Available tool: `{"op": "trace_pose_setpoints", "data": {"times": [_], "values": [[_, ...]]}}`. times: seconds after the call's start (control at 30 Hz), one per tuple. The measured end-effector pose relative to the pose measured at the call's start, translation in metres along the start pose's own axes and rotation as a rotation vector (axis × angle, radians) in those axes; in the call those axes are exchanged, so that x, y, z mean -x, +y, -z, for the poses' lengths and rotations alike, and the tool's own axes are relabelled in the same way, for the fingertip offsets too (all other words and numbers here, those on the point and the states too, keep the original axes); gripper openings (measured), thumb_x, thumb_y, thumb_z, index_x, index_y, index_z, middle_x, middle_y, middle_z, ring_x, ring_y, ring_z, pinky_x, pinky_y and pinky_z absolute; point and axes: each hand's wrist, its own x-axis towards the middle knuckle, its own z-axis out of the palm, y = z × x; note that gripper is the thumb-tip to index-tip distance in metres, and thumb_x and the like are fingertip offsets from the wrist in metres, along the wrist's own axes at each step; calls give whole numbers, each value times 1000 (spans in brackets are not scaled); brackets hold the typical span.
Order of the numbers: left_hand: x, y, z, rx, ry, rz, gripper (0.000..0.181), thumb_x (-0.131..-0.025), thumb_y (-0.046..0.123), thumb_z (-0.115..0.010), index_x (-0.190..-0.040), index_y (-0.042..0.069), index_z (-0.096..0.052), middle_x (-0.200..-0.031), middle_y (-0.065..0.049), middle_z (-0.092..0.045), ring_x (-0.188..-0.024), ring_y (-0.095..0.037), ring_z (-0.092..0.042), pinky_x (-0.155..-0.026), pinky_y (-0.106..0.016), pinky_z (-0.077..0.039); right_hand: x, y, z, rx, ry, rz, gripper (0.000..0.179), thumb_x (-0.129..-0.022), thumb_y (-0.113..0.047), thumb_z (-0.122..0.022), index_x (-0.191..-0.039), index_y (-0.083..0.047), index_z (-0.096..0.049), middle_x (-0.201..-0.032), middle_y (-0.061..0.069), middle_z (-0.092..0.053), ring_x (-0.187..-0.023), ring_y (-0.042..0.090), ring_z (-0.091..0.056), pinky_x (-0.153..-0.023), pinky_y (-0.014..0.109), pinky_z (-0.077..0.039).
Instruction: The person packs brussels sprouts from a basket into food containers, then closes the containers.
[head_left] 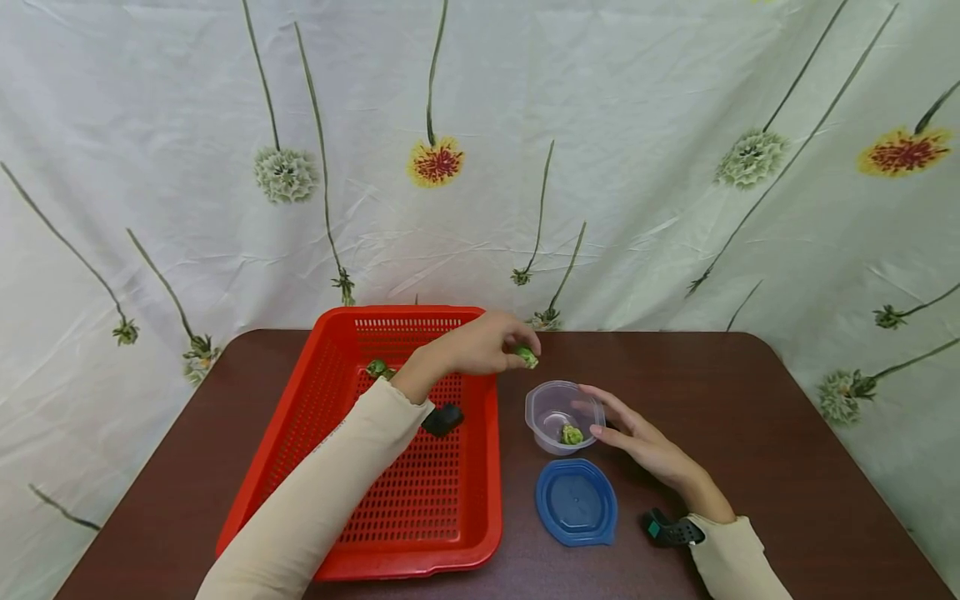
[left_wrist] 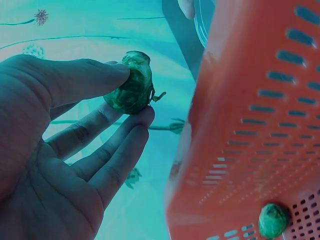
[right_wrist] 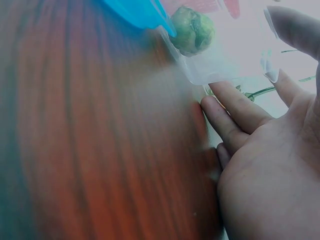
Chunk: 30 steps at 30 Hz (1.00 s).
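Observation:
My left hand (head_left: 487, 343) pinches a green Brussels sprout (left_wrist: 132, 87) between thumb and fingertips, above the right rim of a red basket (head_left: 491, 500). In the left wrist view its other fingers spread out below the sprout. A clear plastic tub (head_left: 553, 402) stands on the table to the right of the basket, with one sprout (head_left: 572, 434) inside at the bottom. Around the tub's right side, my right hand (head_left: 648, 450) holds it, the thumb at the near rim and fingers farther back. Another sprout (left_wrist: 274, 220) lies in the basket, partly hidden by the left arm in the head view.
A blue lid (head_left: 576, 502) lies on the table just in front of the tub. The slotted basket covers much of the left part of the dark brown table (head_left: 750, 417). Behind the table hangs a white cloth (head_left: 600, 100) printed with flowers.

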Motion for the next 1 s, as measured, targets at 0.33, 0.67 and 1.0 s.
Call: {"op": "trace_pose_setpoints", "data": {"times": [0.33, 0.67, 1.0], "values": [[-15, 17, -4, -38, -24, 3, 21, -94, 8, -68, -114, 8, -72, -116, -5, -68, -108, -24, -65, -99, -39, -51, 0, 2, 1, 5, 3, 9, 59, -106, -17, -49, -159, -27, -26, -158, 14, -38, -147, 40, -28, -104, 48, -41], [-40, 25, -15, -93, -87, -14, 20, -91, 8, -71, -111, 10, -74, -111, -1, -72, -104, -20, -66, -93, -32, -52, 1, 3, 1, 0, 4, 8, 59, -106, -18, -49, -159, -27, -26, -158, 13, -38, -148, 40, -28, -104, 46, -41], [-51, 31, -27, -42, -181, -11, 20, -89, 2, -72, -107, 9, -77, -109, -3, -74, -104, -19, -68, -87, -26, -55, 1, 3, 2, 1, 12, -16, 59, -106, -19, -49, -160, -24, -24, -160, 17, -34, -148, 42, -25, -104, 42, -42]]}}
